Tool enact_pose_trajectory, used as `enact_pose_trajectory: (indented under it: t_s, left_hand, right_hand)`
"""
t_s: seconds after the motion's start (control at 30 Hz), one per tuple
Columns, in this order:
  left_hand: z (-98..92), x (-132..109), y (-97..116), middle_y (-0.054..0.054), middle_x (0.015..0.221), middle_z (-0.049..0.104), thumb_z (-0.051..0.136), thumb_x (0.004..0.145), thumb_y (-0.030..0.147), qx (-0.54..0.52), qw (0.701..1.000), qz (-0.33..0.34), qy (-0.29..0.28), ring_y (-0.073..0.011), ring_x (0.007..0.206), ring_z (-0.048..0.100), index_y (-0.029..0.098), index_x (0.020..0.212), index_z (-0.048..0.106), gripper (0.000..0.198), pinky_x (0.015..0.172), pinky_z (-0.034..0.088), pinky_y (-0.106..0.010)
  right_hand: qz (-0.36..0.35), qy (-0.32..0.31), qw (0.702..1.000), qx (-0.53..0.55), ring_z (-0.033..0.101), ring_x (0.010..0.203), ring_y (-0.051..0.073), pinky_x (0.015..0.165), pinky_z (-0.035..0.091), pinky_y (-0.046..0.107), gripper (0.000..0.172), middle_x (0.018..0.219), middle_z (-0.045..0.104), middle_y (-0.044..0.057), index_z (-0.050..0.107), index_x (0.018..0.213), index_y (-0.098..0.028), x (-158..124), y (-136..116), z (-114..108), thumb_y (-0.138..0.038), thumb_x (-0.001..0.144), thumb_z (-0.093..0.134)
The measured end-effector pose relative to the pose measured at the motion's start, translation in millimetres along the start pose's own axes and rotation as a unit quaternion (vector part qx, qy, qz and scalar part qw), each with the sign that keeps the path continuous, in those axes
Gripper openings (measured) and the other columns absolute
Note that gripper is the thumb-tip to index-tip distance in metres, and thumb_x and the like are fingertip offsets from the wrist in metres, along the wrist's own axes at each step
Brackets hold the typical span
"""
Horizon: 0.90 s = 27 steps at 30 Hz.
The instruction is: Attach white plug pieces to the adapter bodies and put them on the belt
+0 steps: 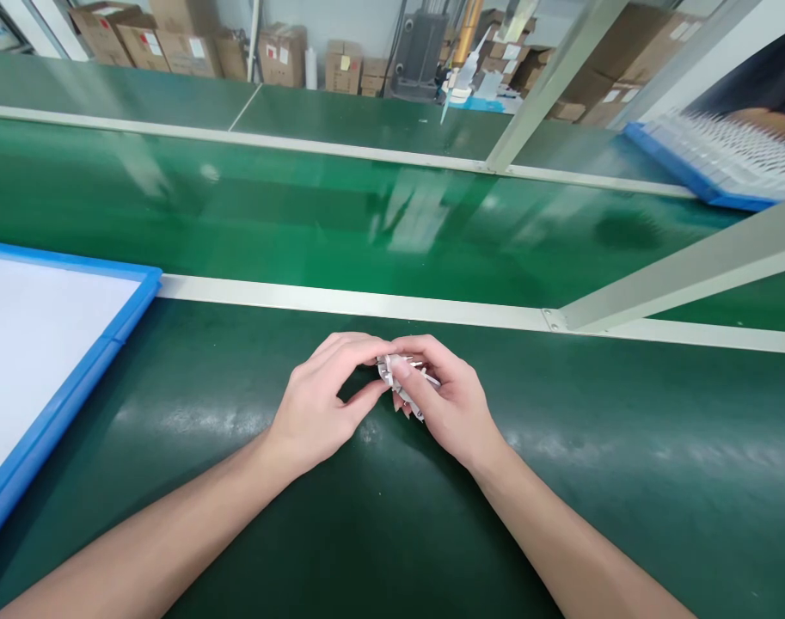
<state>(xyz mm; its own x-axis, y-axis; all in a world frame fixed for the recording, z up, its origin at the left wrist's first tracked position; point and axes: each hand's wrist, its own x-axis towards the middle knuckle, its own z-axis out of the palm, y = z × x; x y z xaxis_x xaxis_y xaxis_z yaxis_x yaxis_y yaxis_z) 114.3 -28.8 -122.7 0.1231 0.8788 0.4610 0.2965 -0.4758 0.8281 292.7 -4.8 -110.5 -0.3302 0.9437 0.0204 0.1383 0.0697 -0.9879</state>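
Note:
Both my hands meet over the dark green bench top (591, 481) near its middle. My right hand (453, 404) grips a small bunch of white plastic parts with thin metal pins (389, 373), mostly hidden by the fingers. My left hand (321, 400) pinches the left end of the same bunch between thumb and forefinger. The parts are held just above the mat; how many there are I cannot tell.
A blue-rimmed tray with a white sheet (76, 378) lies at the left. Beyond a pale rail (340, 303) runs a shiny green conveyor belt (302, 206). A slanted metal bar (682, 275) crosses at the right. A blue tray of white parts (720, 159) sits far right. Cardboard boxes (186, 43) line the back.

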Motion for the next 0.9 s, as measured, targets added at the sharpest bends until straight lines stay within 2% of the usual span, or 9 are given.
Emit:
enact_pose_trajectory:
  t_s: [0.13, 0.3, 0.43, 0.57, 0.73, 0.9]
  left_hand:
    - [1.0, -0.9, 3.4, -0.005, 0.112, 0.074, 0.062, 0.094, 0.011, 0.056, 0.997, 0.055, 0.006, -0.0194, 0.108, 0.068, 0.025, 0.123, 0.063, 0.032, 0.094, 0.057, -0.034]
    - [0.8, -0.9, 5.0, -0.005, 0.112, 0.074, 0.063, 0.094, 0.011, 0.047, 0.997, 0.058, 0.012, -0.0188, 0.108, 0.069, 0.024, 0.123, 0.062, 0.032, 0.094, 0.057, -0.033]
    - [0.2, 0.1, 6.1, -0.006, 0.114, 0.074, 0.062, 0.095, 0.011, 0.045, 0.997, 0.066, 0.004, -0.0203, 0.109, 0.069, 0.024, 0.122, 0.062, 0.03, 0.096, 0.056, -0.036]
    - [0.4, 0.1, 6.7, -0.006, 0.119, 0.072, 0.063, 0.093, 0.009, 0.021, 0.998, 0.065, -0.005, -0.0194, 0.114, 0.066, 0.025, 0.126, 0.06, 0.036, 0.1, 0.054, -0.035]
    - [1.5, -0.7, 1.9, -0.009, 0.133, 0.06, 0.077, 0.087, 0.024, -0.05, 0.999, -0.016, -0.009, -0.0211, 0.117, 0.062, 0.025, 0.133, 0.053, 0.051, 0.101, 0.052, -0.035]
    - [-0.1, 2.5, -3.6, -0.01, 0.121, 0.061, 0.065, 0.096, 0.038, -0.137, 0.977, -0.16, -0.027, -0.0184, 0.102, 0.063, 0.021, 0.127, 0.055, 0.037, 0.093, 0.053, -0.034]
  right_hand:
    - [-0.009, -0.002, 1.0, 0.003, 0.06, 0.054, 0.012, 0.049, 0.048, 0.025, 0.026, 0.072, 0.062, -0.002, 0.066, 0.103, -0.023, -2.2, -0.4, 1.7, -0.048, 0.097, 0.065]
    - [-0.012, -0.003, 1.0, 0.026, 0.059, 0.053, 0.012, 0.048, 0.047, 0.025, 0.027, 0.069, 0.062, -0.002, 0.067, 0.103, -0.023, -3.9, -2.2, 2.4, -0.048, 0.101, 0.056]
    - [0.001, 0.002, 0.999, 0.035, 0.058, 0.051, 0.013, 0.048, 0.047, 0.026, 0.026, 0.066, 0.061, -0.003, 0.066, 0.102, -0.023, -4.0, -2.3, 1.6, -0.047, 0.1, 0.057]
    - [0.008, 0.012, 0.999, 0.041, 0.058, 0.05, 0.013, 0.047, 0.048, 0.026, 0.026, 0.068, 0.063, -0.002, 0.066, 0.102, -0.023, -3.2, -1.4, 1.3, -0.048, 0.099, 0.059]
    - [-0.006, 0.051, 0.997, 0.053, 0.057, 0.049, 0.01, 0.042, 0.047, 0.024, 0.024, 0.079, 0.064, -0.002, 0.065, 0.105, -0.024, -3.1, -0.9, 2.5, -0.046, 0.096, 0.063]
    - [0.0, 0.056, 0.997, 0.059, 0.059, 0.052, 0.014, 0.045, 0.047, 0.027, 0.025, 0.072, 0.063, -0.001, 0.066, 0.111, -0.025, -3.1, -1.8, 4.4, -0.044, 0.095, 0.065]
